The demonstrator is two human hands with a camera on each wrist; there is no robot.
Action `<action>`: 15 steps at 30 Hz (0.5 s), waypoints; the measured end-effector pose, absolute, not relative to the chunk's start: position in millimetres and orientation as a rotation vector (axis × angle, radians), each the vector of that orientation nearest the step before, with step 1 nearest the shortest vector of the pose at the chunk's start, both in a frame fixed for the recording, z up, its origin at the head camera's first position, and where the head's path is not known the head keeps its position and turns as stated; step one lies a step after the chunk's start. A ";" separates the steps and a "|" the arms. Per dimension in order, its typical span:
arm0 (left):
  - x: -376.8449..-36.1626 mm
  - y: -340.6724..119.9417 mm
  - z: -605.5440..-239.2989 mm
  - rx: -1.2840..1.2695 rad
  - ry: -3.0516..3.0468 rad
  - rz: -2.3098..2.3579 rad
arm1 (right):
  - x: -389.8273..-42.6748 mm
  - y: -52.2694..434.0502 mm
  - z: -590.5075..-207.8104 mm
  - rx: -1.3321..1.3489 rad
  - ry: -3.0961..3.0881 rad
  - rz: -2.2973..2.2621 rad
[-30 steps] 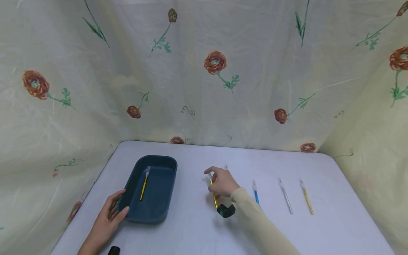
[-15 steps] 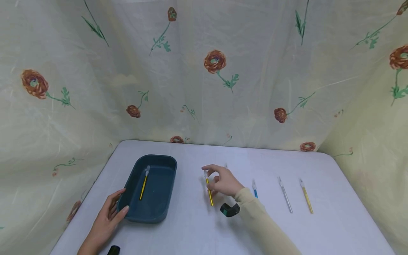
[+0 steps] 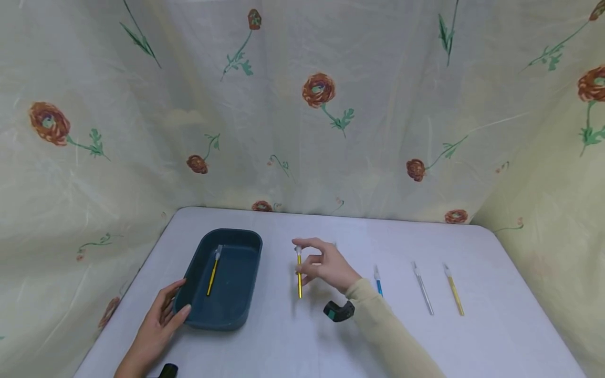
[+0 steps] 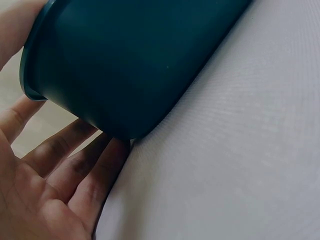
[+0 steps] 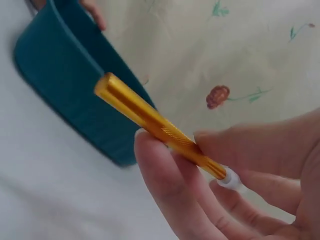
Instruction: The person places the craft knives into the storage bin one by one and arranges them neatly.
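Observation:
My right hand [image 3: 326, 265] pinches a gold-handled craft knife [image 3: 300, 275] with a clear cap, above the table, just right of the tray. In the right wrist view the thumb and fingers hold the knurled part of the knife [image 5: 185, 145], its cap towards the palm. My left hand [image 3: 153, 328] grips the near left corner of a dark teal tray [image 3: 233, 286]. The left wrist view shows its fingers against the outside of the tray [image 4: 115, 65]. Inside the tray lies another gold craft knife [image 3: 213, 273], capped.
On the white table [image 3: 283, 346], right of my right hand, lie a blue craft knife [image 3: 378, 283], a silver one [image 3: 423, 289] and a gold one [image 3: 455, 291]. My right forearm partly covers the blue knife. A flowered curtain [image 3: 368, 157] hangs behind the table.
My right hand has moved left and slightly away from me, bringing the gold craft knife nearer the tray and turning it more upright in view. The left hand and tray have stayed put.

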State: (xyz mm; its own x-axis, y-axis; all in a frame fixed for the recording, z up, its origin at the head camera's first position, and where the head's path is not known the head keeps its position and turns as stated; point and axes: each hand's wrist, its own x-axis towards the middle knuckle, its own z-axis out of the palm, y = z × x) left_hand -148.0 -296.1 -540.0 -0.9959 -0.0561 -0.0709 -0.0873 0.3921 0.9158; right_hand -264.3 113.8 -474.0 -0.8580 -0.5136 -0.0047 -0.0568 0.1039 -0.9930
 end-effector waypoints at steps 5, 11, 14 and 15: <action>-147.7 -295.4 -539.4 -0.143 2.609 1.695 | -262.6 105.8 -465.4 -0.598 2.016 -1.862; -147.6 -294.3 -538.3 -0.154 2.617 1.686 | -261.5 93.1 -458.9 -0.597 2.023 -1.913; -147.1 -294.4 -538.2 -0.153 2.616 1.689 | -261.9 85.9 -457.3 -0.585 2.042 -1.931; -146.8 -294.6 -538.2 -0.152 2.614 1.689 | -262.3 83.3 -457.0 -0.581 2.042 -1.939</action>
State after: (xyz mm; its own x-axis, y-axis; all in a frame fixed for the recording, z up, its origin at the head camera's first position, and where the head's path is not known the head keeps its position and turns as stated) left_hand -146.8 -294.6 -538.2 -0.9949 -0.0681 -0.0744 -0.0958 0.4079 0.9080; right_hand -262.3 83.3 -457.0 -0.8845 -0.4595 0.0809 -0.1045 0.0260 -0.9942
